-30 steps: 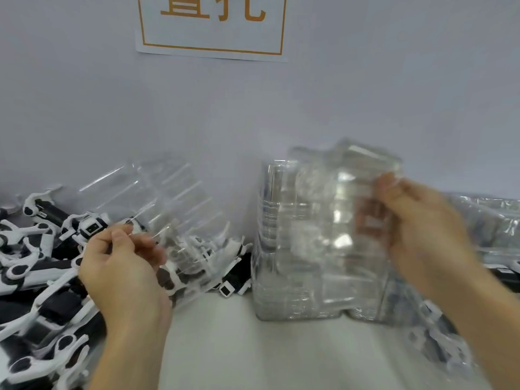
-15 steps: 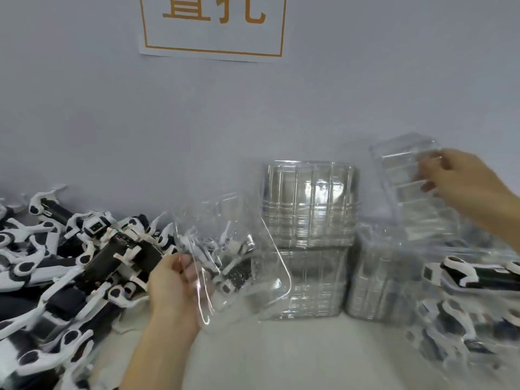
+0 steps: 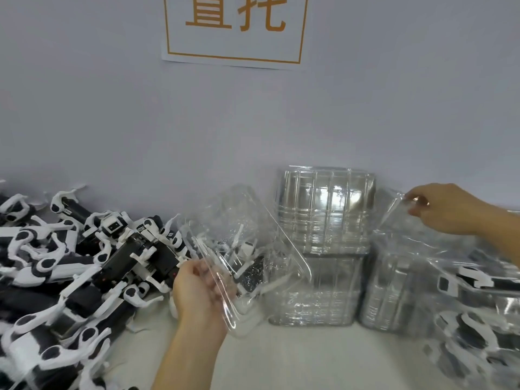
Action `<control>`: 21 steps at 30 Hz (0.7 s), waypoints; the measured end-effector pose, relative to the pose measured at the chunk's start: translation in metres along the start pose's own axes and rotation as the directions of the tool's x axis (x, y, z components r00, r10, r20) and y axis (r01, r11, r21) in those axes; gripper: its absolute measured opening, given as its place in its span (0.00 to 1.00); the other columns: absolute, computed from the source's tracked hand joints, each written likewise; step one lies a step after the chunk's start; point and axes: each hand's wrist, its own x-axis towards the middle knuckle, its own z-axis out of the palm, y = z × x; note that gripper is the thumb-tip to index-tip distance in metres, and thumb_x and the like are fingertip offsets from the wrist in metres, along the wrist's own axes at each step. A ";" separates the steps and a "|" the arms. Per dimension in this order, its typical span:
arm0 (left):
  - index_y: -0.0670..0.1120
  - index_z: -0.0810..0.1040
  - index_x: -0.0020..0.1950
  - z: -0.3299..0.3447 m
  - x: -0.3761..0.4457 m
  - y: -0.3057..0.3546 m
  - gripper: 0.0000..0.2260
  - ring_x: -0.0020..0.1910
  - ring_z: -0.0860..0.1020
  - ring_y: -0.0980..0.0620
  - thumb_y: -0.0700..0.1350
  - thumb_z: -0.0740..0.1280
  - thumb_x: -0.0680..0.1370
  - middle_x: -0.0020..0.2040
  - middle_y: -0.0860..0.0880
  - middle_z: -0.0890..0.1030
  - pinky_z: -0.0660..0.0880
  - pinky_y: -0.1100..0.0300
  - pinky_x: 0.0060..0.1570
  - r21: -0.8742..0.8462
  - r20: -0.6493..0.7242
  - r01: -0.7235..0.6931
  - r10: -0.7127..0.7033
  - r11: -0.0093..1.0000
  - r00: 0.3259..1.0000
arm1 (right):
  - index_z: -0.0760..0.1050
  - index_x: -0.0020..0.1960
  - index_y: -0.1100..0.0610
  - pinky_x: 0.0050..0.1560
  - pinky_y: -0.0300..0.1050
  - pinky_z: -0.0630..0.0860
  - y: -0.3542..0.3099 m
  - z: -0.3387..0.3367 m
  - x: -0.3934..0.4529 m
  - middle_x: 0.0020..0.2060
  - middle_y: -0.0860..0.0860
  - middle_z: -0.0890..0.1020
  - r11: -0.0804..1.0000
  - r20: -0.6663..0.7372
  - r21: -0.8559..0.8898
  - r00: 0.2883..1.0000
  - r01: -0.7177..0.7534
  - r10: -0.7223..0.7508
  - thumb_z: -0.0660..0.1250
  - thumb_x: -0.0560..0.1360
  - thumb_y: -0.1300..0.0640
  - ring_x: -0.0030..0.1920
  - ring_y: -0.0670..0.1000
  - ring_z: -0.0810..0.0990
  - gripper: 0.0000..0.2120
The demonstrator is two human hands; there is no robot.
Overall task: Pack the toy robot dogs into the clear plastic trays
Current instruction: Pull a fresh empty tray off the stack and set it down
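The pile of toy robot dogs [image 3: 64,266] lies untouched just left of the left hand [image 3: 201,294], none in a tray. Since a second ago the two trays have been split apart: the left hand has lowered its clear tray [image 3: 250,257], gripped at the near edge, while the right hand [image 3: 447,209] has carried the other tray [image 3: 408,235] rightward and pinches its corner. The tray stack [image 3: 323,246] stands between the hands. Filling likely comes next

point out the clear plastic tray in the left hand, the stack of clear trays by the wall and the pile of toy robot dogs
clear plastic tray in the left hand [image 3: 253,257], head view, its see-through floor
stack of clear plastic trays [image 3: 323,220], head view, upper front face
pile of black and white toy robot dogs [image 3: 56,277], head view, middle of the heap
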 end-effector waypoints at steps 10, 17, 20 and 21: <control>0.48 0.62 0.32 0.004 -0.005 -0.013 0.14 0.17 0.57 0.55 0.40 0.53 0.78 0.21 0.53 0.63 0.55 0.68 0.17 -0.021 -0.091 -0.050 0.048 0.999 0.995 | 0.72 0.70 0.52 0.67 0.54 0.70 -0.062 0.001 -0.042 0.63 0.55 0.75 0.923 -0.404 0.305 0.910 0.236 -0.099 0.65 0.76 0.65 0.65 0.57 0.73 0.24; 0.50 0.59 0.31 0.003 -0.008 -0.022 0.14 0.20 0.54 0.55 0.40 0.55 0.76 0.25 0.53 0.59 0.52 0.66 0.16 -0.083 -0.190 -0.103 0.086 0.991 0.978 | 0.76 0.58 0.35 0.45 0.28 0.74 -0.149 0.059 -0.140 0.51 0.32 0.79 0.322 -0.320 0.889 0.945 0.325 -0.072 0.68 0.74 0.40 0.52 0.34 0.78 0.13; 0.51 0.59 0.30 0.003 -0.015 -0.028 0.15 0.18 0.56 0.55 0.41 0.56 0.76 0.24 0.53 0.60 0.55 0.68 0.17 -0.100 -0.201 -0.135 0.113 0.986 0.973 | 0.67 0.67 0.29 0.61 0.43 0.75 -0.162 0.098 -0.159 0.61 0.32 0.76 0.114 -0.088 0.989 0.995 0.093 -0.047 0.68 0.64 0.25 0.61 0.38 0.77 0.33; 0.51 0.60 0.30 0.003 -0.018 -0.031 0.15 0.18 0.58 0.55 0.41 0.56 0.77 0.23 0.53 0.62 0.57 0.69 0.18 -0.098 -0.204 -0.139 0.116 0.985 0.972 | 0.64 0.69 0.29 0.66 0.53 0.74 -0.166 0.106 -0.162 0.66 0.35 0.74 0.060 -0.038 0.997 0.998 0.040 -0.048 0.69 0.63 0.26 0.65 0.42 0.76 0.36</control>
